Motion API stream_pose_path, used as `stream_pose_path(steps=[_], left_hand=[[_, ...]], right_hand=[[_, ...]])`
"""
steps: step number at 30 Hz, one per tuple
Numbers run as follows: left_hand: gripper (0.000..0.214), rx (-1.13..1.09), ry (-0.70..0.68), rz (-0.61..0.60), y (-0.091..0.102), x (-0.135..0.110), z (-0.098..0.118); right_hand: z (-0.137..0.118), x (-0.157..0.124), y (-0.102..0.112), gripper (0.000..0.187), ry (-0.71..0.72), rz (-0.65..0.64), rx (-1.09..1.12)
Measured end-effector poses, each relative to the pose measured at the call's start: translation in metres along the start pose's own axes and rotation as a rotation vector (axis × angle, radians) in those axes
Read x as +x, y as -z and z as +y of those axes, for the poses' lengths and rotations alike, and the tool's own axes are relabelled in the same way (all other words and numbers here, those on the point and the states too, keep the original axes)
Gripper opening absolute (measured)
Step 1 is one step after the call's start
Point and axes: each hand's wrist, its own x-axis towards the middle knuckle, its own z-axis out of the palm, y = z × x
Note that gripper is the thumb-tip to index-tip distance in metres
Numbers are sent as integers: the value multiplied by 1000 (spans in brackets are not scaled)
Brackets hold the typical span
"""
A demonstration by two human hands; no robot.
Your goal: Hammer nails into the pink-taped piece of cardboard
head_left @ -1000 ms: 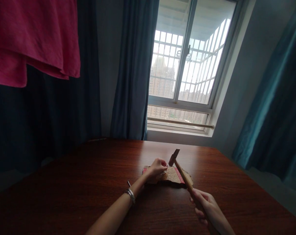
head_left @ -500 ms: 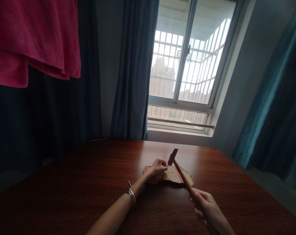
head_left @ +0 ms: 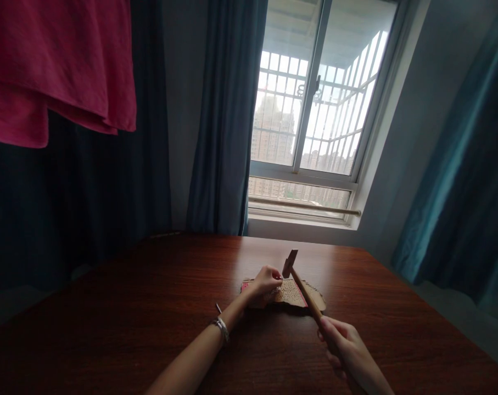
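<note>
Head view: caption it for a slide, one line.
Right hand grips a hammer near the left hand, pinched over dotted cardboard on a wood-grain table.

A hammer [head_left: 305, 291] slants over the right part of the cardboard [head_left: 290, 292]; the left hand [head_left: 266, 286] blocks its left. Open tabletop [head_left: 129, 307] flanks the 2 obstacles.

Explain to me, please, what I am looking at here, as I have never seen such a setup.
There is no machine: these are a person's own bare hands, and every picture comes from one camera worn on the head, looking forward and down. The right hand grips a hammer by its handle. The left hand is pinched together at the cardboard; anything between its fingertips is too small to identify. The cardboard lies on the brown table, with a window beyond.
</note>
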Motion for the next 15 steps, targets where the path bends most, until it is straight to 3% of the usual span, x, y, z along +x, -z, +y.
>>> stream_pose_path(steps=[15], left_hand=[[28,75,-23,9,-1,0,-3]], right_hand=[[4,-1,0,47,20,30,18]])
